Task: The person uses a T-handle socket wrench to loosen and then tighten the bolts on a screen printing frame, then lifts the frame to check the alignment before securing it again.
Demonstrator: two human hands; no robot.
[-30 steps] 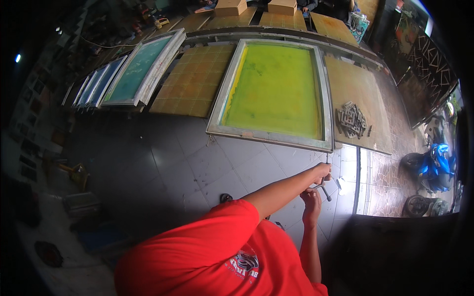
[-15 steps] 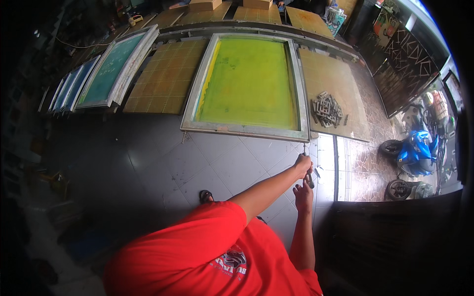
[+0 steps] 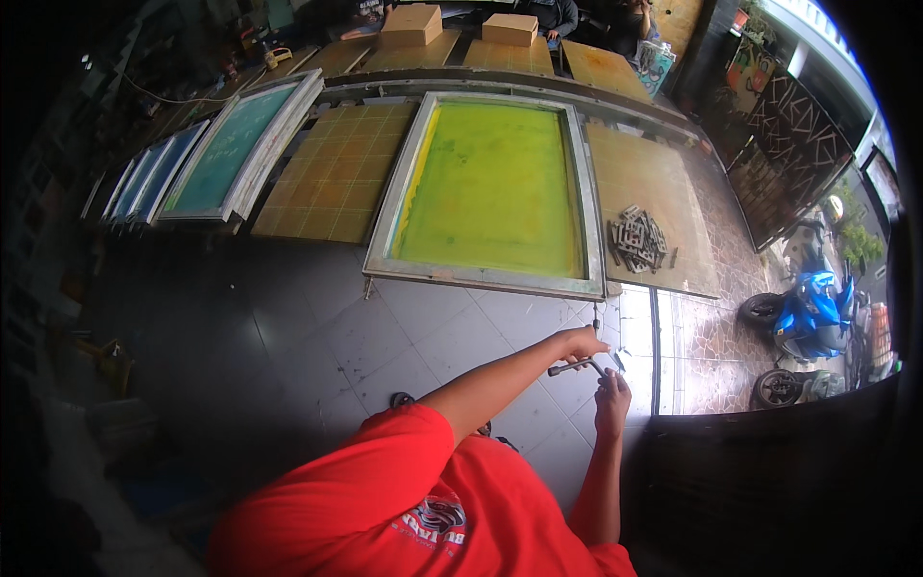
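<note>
Since the frame a second earlier, the big yellow-green screen frame (image 3: 492, 190) had slid toward the middle of the view and the two hands had dropped lower and come closer together, while the blue motorbike (image 3: 815, 315) had swung further into sight on the right.

At this moment my left hand (image 3: 583, 342) was closed around the top of a thin dark metal rod tool (image 3: 575, 365), fingers curled tight on it. My right hand (image 3: 611, 392) sat just below, its fingertips pinching the tool's lower end; I could not tell exactly how many fingers gripped. The tool hung in the air just off the frame's near right corner, above the grey floor tiles (image 3: 317, 337).

I judged the main risk to be a slip: the hold was narrow and two-handed on a slim piece, so a twist could send it onto the tiles or into the taut mesh, tearing it. The pile of grey metal clamps (image 3: 636, 238) lay near on the brown board, and the teal screen frame (image 3: 231, 149) leaned well apart at left.
</note>
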